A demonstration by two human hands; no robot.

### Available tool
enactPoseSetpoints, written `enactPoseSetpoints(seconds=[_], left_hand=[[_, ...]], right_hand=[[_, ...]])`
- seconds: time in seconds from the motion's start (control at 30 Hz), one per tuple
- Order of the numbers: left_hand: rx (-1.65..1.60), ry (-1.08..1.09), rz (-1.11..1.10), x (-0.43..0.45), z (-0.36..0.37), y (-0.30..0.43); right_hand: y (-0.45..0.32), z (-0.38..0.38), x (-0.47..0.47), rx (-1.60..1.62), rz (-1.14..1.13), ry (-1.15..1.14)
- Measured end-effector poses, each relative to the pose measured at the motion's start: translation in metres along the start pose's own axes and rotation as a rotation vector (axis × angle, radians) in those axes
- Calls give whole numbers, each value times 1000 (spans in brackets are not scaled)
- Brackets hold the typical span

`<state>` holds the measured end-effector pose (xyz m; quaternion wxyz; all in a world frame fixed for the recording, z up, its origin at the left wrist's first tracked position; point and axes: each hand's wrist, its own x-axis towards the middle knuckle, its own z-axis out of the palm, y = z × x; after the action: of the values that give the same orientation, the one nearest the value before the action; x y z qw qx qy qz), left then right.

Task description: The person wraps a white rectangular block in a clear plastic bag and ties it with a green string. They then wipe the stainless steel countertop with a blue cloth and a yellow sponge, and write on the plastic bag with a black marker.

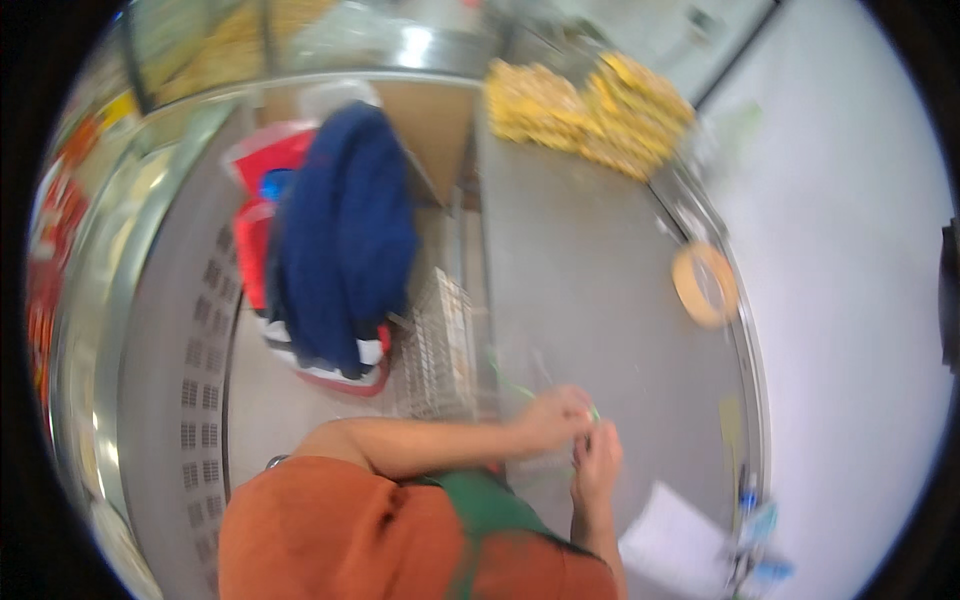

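Observation:
Above the grey metal counter (574, 262), close to its left edge, my left hand (553, 416) and my right hand (598, 459) meet at the fingertips. Between them runs a thin green strip (523, 390), perhaps a tie or string. One end trails out to the left past my left hand, and a short bit shows between the fingertips. My fingers look pinched on it, though blur hides the exact grip. Something clear and faint may hang around the strip; I cannot tell what. A white sheet of paper (671, 544) lies on the counter to the right of my right hand.
Yellow packs (589, 112) are piled at the counter's far end. A tape roll (705, 285) rests by the right wall, with pens (748, 499) nearer me. To the left, a dark blue garment (349, 232) covers red bags beside a wire basket (439, 345). A grey slotted panel (180, 337) stands further left.

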<state>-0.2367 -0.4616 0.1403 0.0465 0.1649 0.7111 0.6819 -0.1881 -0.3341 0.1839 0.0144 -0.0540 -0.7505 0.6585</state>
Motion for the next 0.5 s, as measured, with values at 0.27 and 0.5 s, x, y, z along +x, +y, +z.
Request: enactPoseSetpoints(seconds=[0.27, 0.5], left_hand=[[-643, 97, -321, 39, -57, 41], [-527, 20, -322, 52, -61, 59]], right_hand=[[12, -8, -1, -127, 25, -6], [80, -70, 12, -641, -110, -8]])
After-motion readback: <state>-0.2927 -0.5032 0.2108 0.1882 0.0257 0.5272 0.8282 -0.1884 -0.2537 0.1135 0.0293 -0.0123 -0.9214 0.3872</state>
